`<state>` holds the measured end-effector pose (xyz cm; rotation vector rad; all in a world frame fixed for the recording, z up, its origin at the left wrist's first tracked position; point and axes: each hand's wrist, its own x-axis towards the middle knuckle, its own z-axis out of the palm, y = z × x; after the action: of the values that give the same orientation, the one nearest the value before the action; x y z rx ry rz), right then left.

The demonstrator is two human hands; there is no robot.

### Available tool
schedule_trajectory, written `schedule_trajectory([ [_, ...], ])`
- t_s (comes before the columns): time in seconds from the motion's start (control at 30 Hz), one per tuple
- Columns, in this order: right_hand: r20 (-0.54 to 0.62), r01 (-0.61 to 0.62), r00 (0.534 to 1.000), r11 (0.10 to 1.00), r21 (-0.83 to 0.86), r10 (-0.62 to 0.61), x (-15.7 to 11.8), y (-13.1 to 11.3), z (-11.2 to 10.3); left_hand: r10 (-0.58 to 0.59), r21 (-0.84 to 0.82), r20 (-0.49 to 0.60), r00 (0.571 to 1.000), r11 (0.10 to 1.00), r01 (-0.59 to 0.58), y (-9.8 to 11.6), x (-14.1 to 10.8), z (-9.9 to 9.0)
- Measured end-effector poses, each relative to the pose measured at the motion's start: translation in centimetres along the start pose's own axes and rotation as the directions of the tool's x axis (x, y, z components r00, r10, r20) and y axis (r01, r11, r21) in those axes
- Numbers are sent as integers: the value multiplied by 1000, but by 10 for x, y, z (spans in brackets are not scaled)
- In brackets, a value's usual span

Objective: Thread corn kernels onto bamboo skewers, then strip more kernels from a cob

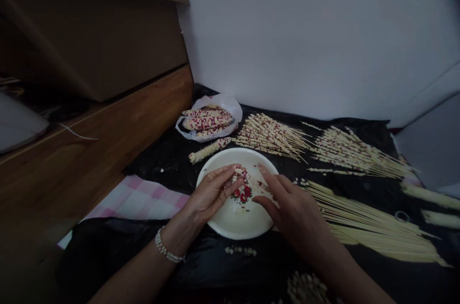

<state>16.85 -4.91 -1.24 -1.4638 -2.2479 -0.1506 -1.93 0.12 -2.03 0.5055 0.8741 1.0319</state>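
Note:
A white bowl (237,232) with red flowers painted inside stands in front of me, with loose bits on its bottom. My left hand (214,189), a beaded bracelet at its wrist, is cupped over the bowl's left side. Pale and purple corn kernels (238,174) lie in its curled fingers. Over the right side hovers my right hand (283,193), thumb and fingers apart, with nothing I can make out in it. Just behind the bowl lies a partly stripped corn cob (208,151).
Speckled corn cobs (208,122) fill a white plastic bag (235,105). Two piles of kernel-threaded sticks (266,134) lie behind, bare sticks (373,222) at right. Loose kernels (240,251) sit on black plastic sheeting (151,160). A cardboard box (143,50) stands left, a white wall (305,40) behind.

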Motion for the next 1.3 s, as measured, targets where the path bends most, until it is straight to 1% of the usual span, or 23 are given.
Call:
schedule_trajectory([
  [0.07, 50, -39, 998, 998, 41, 37, 2, 12, -8, 13, -20, -62, 998, 1000, -14, 5, 3, 0],
  [0.13, 149, -94, 985, 992, 79, 82, 4, 27, -17, 34, -36, -110, 993, 999, -38, 9, 6, -1],
  [0.17, 197, -125, 975, 987, 99, 103, 5, 35, -23, 46, -40, -123, 991, 998, -52, 10, 7, -1],
  [0.23, 292, -164, 950, 970, 178, 107, 9, 48, -34, 56, -46, -125, 991, 997, -62, 11, 9, -1],
  [0.3, 375, -229, 919, 938, 260, 121, 14, 57, -45, 57, -57, -134, 989, 996, -65, 11, 10, -1],
  [0.4, 387, -252, 916, 903, 348, 107, 23, 64, -55, 48, -94, -155, 987, 994, -63, 11, 9, 1],
  [0.5, 369, -250, 925, 880, 403, 94, 28, 74, -58, 9, -127, -122, 993, 992, -25, 14, 8, 3],
  [0.53, 363, -262, 926, 872, 414, 106, 29, 79, -56, -13, -135, -97, 995, 991, 0, 14, 7, 4],
  [0.6, 350, -315, 922, 849, 425, 167, 32, 95, -51, -62, -142, -29, 998, 988, 58, 15, 7, 5],
  [0.67, 297, -368, 918, 843, 394, 262, 36, 113, -41, -99, -123, 47, 994, 987, 104, 13, 5, 6],
  [0.7, 270, -381, 917, 845, 376, 293, 40, 122, -36, -101, -96, 82, 991, 989, 109, 12, 4, 6],
  [0.77, 203, -404, 913, 855, 325, 354, 49, 139, -22, -82, -9, 142, 986, 996, 84, 7, 2, 8],
  [0.83, 127, -427, 904, 867, 259, 408, 59, 151, -6, -40, 92, 189, 981, 996, 23, 3, -1, 9],
  [0.9, 70, -436, 900, 878, 199, 431, 69, 159, 11, -11, 169, 209, 978, 985, -25, 0, -3, 9],
  [0.97, 40, -426, 904, 891, 158, 425, 78, 164, 25, 0, 228, 216, 976, 972, -51, -1, -3, 10],
  [1.03, 14, -397, 917, 909, 129, 399, 85, 164, 34, 4, 274, 208, 978, 960, -62, -1, -3, 9],
  [1.07, -1, -378, 925, 918, 118, 380, 88, 161, 34, 10, 279, 200, 980, 958, -66, 0, -3, 9],
  [1.13, -36, -330, 942, 939, 102, 335, 91, 147, 29, 16, 225, 180, 984, 973, -56, 5, -2, 9],
  [1.17, -56, -303, 949, 948, 98, 309, 90, 134, 22, 9, 167, 173, 985, 985, -38, 9, -1, 9],
  [1.23, -103, -242, 963, 966, 94, 251, 86, 97, 5, -34, 37, 180, 983, 999, 27, 16, 0, 12],
  [1.27, -132, -185, 972, 979, 92, 196, 82, 73, -5, -59, -13, 194, 979, 998, 63, 18, 1, 14],
  [1.3, -180, -72, 980, 995, 70, 83, 78, 49, -12, -78, -47, 206, 976, 995, 90, 20, 1, 17],
])
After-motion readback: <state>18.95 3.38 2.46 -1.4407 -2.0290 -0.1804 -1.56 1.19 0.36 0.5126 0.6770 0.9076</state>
